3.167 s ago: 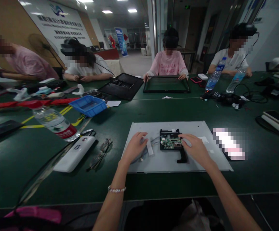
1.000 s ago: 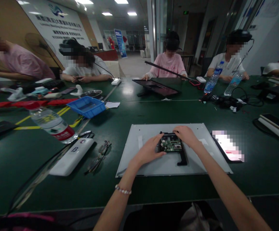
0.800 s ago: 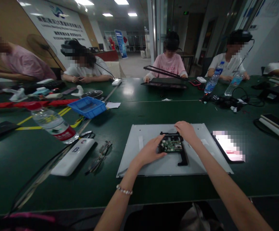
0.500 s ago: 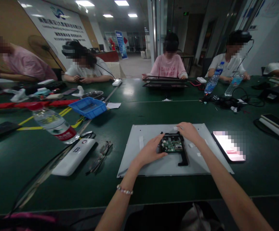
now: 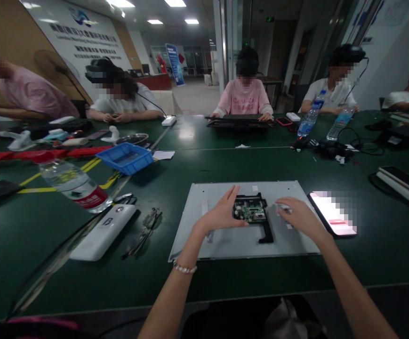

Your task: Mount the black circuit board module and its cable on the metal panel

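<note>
Head view: circuit board (image 5: 250,211) in black bracket (image 5: 267,232) on grey panel (image 5: 291,246), between hands. Left hand (image 5: 221,213) spread wide, thumb and fingers around bracket's left side, contact unclear. Right hand (image 5: 300,217) apart from bracket, fingers curled at white scrap (image 5: 281,206); cannot tell whether gripped. Forearms reach forward.

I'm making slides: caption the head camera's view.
Left hand at a circuit board in a black frame, right hand over the pale panel beneath.
</note>
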Tool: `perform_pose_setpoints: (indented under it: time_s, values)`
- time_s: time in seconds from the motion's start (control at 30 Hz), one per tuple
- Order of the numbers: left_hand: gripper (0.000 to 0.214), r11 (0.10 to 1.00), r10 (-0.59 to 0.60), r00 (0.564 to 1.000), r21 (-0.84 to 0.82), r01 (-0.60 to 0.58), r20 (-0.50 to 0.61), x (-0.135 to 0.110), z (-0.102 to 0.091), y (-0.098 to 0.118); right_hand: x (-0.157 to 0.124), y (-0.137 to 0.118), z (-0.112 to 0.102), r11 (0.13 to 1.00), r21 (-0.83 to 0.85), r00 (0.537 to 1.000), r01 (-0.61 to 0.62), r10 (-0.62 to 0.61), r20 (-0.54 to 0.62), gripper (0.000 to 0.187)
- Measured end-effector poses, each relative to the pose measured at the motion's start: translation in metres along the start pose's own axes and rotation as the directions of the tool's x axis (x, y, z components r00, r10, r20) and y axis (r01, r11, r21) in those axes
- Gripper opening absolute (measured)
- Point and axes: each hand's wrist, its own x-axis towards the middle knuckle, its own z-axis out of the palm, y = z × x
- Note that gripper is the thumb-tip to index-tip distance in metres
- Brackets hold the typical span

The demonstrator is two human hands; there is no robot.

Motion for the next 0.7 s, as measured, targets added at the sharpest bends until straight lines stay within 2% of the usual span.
perform_pose_setpoints:
  time_s: [0.2,0.43,0.57,0.7]
  values:
    - [0.118,0.999,-0.001,0.999,-0.049,0.003,0.042,0.009,0.014,-0.019,-0.011,-0.006,0.008,0.999,0.034,1.000,-0.002,0.001,0.026,0.023]
    - [0.116,0.996,-0.005,0.999,-0.085,0.008,0.033,0.004,0.015,-0.021,-0.009,-0.009,0.001,1.000,0.006,0.999,0.002,-0.002,0.051,0.024]
    - [0.114,0.996,-0.011,0.999,-0.092,0.015,0.040,0.005,0.014,-0.023,0.009,-0.014,-0.007,1.000,-0.026,1.000,0.017,-0.017,0.002,0.027]
    - [0.115,0.997,-0.002,1.000,-0.082,0.004,0.024,0.005,0.015,-0.026,0.046,-0.027,-0.007,0.996,-0.066,0.998,0.052,-0.053,-0.022,0.027]
